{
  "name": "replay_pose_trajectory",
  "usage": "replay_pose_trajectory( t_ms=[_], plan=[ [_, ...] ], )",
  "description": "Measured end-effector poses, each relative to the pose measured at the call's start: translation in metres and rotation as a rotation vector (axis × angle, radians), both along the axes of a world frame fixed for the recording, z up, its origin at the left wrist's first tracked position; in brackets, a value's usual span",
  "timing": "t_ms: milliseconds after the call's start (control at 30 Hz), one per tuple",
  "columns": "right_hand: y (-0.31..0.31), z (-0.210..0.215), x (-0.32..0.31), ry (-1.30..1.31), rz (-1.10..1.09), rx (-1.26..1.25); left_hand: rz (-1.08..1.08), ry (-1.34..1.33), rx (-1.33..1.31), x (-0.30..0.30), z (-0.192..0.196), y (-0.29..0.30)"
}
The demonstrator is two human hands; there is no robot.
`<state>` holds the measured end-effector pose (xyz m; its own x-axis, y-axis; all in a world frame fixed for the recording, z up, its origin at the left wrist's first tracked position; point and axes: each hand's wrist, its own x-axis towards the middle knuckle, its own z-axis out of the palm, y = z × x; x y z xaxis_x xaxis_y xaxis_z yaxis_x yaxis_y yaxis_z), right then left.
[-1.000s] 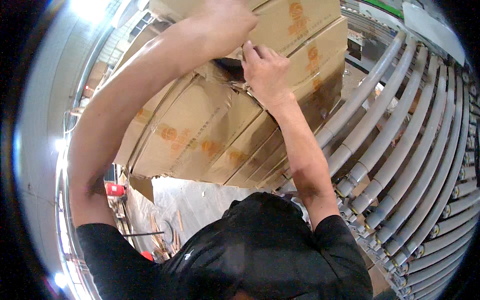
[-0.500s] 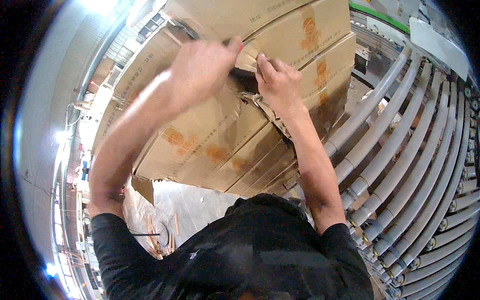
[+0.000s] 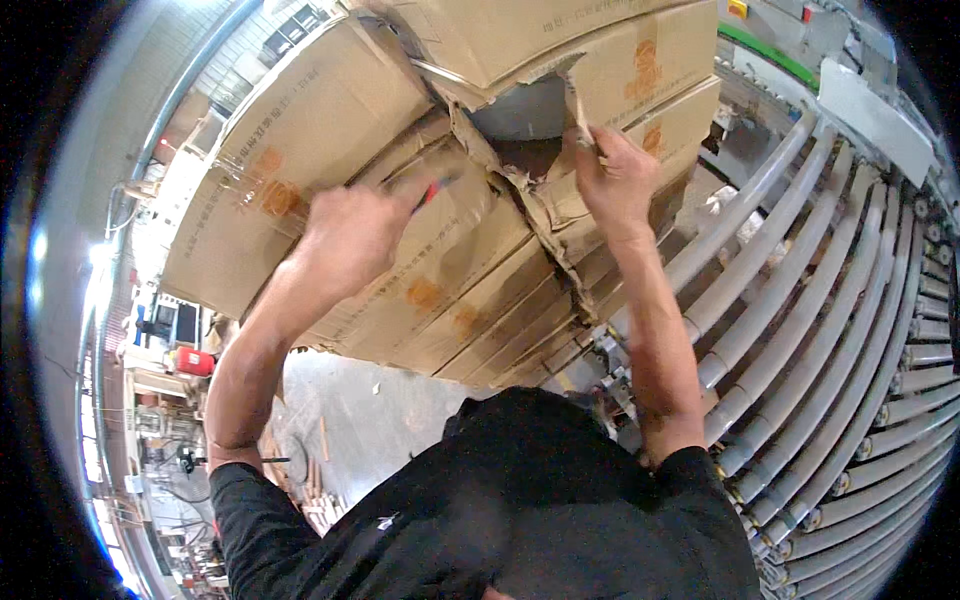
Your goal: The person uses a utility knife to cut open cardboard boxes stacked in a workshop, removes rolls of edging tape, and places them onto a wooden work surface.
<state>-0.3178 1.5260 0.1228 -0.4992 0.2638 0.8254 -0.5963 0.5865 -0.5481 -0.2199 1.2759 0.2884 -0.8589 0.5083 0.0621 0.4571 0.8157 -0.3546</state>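
Observation:
Large brown cardboard boxes [image 3: 440, 270] with orange prints stand before me, their sides torn and creased. My right hand [image 3: 615, 185] pinches the edge of a cardboard flap [image 3: 578, 100], pulling it outward. Beside the flap gapes a ragged hole, through which a smooth grey surface [image 3: 525, 108] shows. My left hand [image 3: 350, 238] is closed around a small cutter [image 3: 432, 194] with a red part, its tip blurred; it is in front of the boxes, left of the hole. A ragged torn seam [image 3: 540, 225] runs down from the hole between the hands.
On the right, a conveyor of grey rollers [image 3: 790, 290] curves past, with a green rail [image 3: 770, 52] behind it. Wood strips [image 3: 318, 500] lie on the grey floor [image 3: 370, 400] at lower left. Further left stand machines and a red object [image 3: 194, 361].
My left hand has drawn back leftward and down with the cutter, away from my right hand. My right hand has moved right with the flap, and the hole now shows wider.

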Motion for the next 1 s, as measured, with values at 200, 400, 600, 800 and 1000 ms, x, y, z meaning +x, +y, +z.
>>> replay_pose_trajectory(
  t_ms=[200,400,600,800,1000],
  plan=[
    [0.015,-0.009,0.033,-0.262,0.086,-0.405,-0.144,0.005,0.380,-0.005,0.003,0.026],
    [-0.005,-0.058,0.051,-0.218,0.409,-1.325,0.002,-0.182,0.548,-0.007,-0.087,0.037],
    [-0.031,-0.071,0.071,-0.355,0.335,-1.524,0.064,-0.176,0.627,-0.036,-0.125,0.060],
    [-0.090,-0.109,0.079,-0.304,0.291,-1.840,-0.045,-0.133,0.316,-0.050,-0.140,0.061],
    [-0.107,-0.126,0.057,-0.186,0.586,-2.008,-0.066,-0.218,0.602,-0.037,-0.158,0.036]
  ],
)
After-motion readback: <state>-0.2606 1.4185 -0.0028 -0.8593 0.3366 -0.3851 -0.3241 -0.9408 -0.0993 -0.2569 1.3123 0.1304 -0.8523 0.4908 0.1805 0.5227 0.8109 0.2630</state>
